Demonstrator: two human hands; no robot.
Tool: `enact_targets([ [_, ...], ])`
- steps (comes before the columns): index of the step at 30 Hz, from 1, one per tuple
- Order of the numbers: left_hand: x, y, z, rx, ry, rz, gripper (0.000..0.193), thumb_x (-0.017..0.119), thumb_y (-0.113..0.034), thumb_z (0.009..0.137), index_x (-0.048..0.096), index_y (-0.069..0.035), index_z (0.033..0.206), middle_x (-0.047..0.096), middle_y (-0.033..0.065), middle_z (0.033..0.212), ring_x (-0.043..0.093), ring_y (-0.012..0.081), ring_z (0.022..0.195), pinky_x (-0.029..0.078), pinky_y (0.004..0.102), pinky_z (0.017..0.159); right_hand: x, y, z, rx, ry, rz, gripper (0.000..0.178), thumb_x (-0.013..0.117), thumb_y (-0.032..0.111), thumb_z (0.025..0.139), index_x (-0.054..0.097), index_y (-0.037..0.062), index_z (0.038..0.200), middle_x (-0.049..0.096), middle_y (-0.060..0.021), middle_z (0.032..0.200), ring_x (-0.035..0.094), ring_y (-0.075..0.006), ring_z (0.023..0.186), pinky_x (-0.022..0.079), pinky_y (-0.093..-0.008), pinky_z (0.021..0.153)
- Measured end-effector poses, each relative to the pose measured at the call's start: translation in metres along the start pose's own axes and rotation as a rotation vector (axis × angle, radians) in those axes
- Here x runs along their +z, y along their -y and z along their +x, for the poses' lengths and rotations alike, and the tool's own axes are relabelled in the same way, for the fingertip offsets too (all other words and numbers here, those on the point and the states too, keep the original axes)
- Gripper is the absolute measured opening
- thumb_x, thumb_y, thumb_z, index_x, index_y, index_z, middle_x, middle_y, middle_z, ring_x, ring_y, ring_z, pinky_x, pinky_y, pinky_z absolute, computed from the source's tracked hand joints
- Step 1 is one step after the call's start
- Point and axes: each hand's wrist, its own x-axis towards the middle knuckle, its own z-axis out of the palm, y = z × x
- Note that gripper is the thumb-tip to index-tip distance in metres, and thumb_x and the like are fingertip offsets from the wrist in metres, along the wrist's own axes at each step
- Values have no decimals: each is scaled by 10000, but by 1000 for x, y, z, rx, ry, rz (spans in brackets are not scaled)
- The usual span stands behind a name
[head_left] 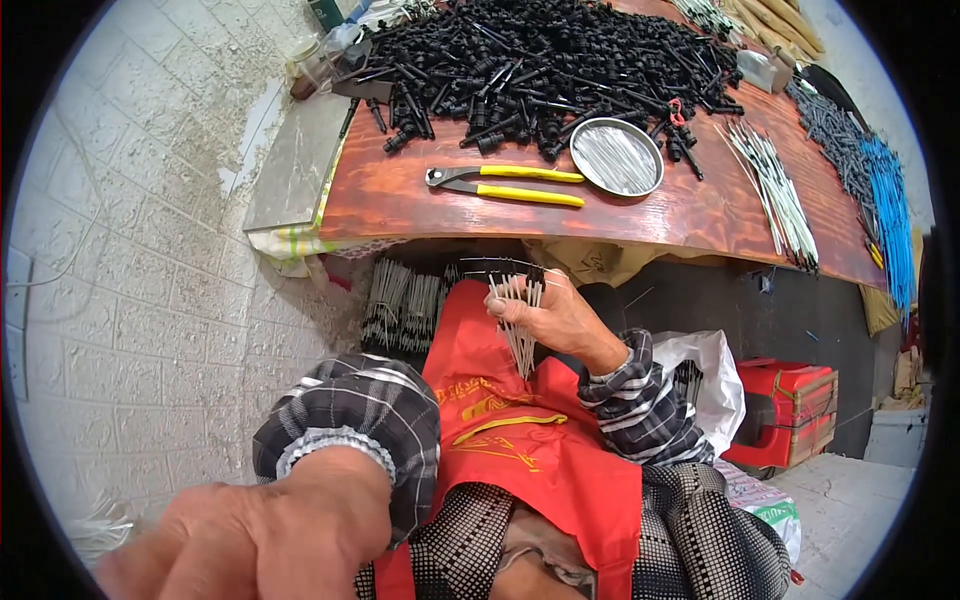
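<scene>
Gathered: pale rods (521, 347), finger-pinched in right hand (556, 318). Left hand (265, 537): finger state unclear. Ungathered: black fittings (560, 75), heaped toward table's (385, 195) far edge.

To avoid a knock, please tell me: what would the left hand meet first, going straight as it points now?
The left hand points toward the picture's lower left, where the way looks free as far as shown; the pale strands near it seem farther back, but depth is unclear.
</scene>
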Motion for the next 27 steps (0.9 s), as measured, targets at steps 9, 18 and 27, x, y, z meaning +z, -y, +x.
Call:
enact_targets([
  [9, -25, -8, -21, 413, 271, 177, 111, 649, 89, 795, 657, -10, 844, 618, 84, 872, 631, 185, 805, 605, 307, 736, 3, 2, 2, -11, -1, -13, 276, 670, 238, 822, 649, -37, 815, 540, -15, 610, 462, -82, 588, 415, -313, 528],
  [18, -48, -20, -18, 189, 358, -14, 102, 597, 68, 841, 670, 21, 893, 650, 122, 941, 639, 242, 789, 579, 346, 718, 6, -2, 10, 108, 127, 9, 209, 666, 180, 908, 653, -21, 964, 640, -37, 816, 657, -137, 729, 532, -268, 630],
  [27, -43, 33, -57, -304, -106, -519, 158, 625, -56, 885, 661, 87, 940, 641, 243, 827, 618, 360, 771, 513, 445, 686, 4, 10, 13, 48, 47, 165, 226, 676, 168, 899, 663, -45, 971, 684, -78, 843, 661, -160, 809, 541, -296, 712],
])
